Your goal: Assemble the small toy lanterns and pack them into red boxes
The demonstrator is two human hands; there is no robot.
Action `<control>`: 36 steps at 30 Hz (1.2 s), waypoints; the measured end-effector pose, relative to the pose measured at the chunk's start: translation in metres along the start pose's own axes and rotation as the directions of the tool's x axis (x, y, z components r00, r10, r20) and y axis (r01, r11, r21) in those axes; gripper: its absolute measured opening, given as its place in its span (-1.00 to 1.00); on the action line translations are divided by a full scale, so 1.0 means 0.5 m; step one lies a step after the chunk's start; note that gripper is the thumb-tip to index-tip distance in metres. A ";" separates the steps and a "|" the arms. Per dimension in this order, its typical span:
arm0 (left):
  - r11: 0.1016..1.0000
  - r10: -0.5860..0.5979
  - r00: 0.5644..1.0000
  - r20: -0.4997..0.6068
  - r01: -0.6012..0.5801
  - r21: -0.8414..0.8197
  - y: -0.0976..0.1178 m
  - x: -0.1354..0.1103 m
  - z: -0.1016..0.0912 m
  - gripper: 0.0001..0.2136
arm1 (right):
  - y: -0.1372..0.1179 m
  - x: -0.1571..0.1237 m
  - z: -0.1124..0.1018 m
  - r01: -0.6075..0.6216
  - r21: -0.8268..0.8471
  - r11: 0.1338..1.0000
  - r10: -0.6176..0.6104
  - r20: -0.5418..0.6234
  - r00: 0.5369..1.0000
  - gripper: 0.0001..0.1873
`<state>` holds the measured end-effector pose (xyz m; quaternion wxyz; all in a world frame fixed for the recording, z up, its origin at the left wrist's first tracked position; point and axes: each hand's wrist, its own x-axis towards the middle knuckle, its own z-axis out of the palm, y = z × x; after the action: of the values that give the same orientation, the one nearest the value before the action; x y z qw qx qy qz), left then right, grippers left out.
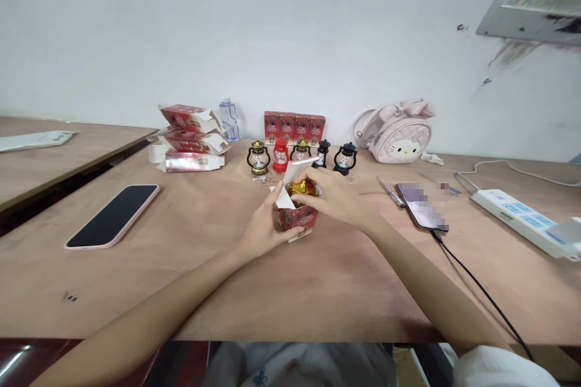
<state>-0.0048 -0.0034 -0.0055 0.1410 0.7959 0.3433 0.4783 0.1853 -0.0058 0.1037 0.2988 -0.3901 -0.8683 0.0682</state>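
As left grip (265,227) holds red box (297,217), right grip (333,193) holds lantern (302,187) over wooden table (318,290).

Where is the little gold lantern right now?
In the head view, mid-table: the gold lantern sits in the open red box that the left hand holds, under the right hand, just in front of the lantern row.

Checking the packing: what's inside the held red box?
A gold lantern sits in the open red box, top showing, gripped by the right hand; the left hand holds the box. The lantern's base is hidden.
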 end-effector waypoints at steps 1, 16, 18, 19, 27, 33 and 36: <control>1.000 0.006 1.000 0.002 -0.006 0.018 -0.001 -0.001 0.001 -0.03 | 0.000 -0.001 -0.002 0.007 -0.024 1.000 -0.006 0.022 1.000 -0.86; 0.997 0.068 0.991 0.118 -0.072 0.028 0.019 0.012 -0.014 -0.27 | 0.006 0.002 -0.037 0.081 0.075 0.994 -0.091 0.147 0.985 -0.79; 0.997 0.074 0.991 0.113 -0.074 -0.004 0.016 0.013 -0.013 -0.28 | 0.016 0.002 -0.044 0.018 0.242 0.970 -0.040 0.084 0.996 -0.73; 0.997 0.079 0.990 0.113 -0.078 -0.015 0.013 0.014 -0.013 -0.30 | 0.021 0.002 -0.046 -0.006 0.302 0.953 -0.009 0.050 0.999 -0.71; 0.987 0.106 0.990 0.096 -0.093 -0.130 0.011 0.023 -0.017 -0.41 | 0.045 0.016 -0.027 -0.002 0.572 0.820 0.108 -0.150 0.983 -0.65; 0.976 0.104 0.988 0.116 -0.079 -0.202 0.016 0.027 -0.020 -0.44 | 0.062 0.022 -0.003 -0.069 0.692 0.719 0.212 -0.124 0.969 -0.40; 0.976 0.101 0.986 0.130 -0.073 -0.206 0.018 0.026 -0.020 -0.42 | 0.068 0.021 0.009 -0.102 0.701 0.706 0.178 -0.037 0.983 -0.21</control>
<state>-0.0057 -0.0024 0.0132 0.2229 0.8236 0.2474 0.4592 0.1988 0.0257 0.0929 0.4613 -0.3169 -0.7303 0.3918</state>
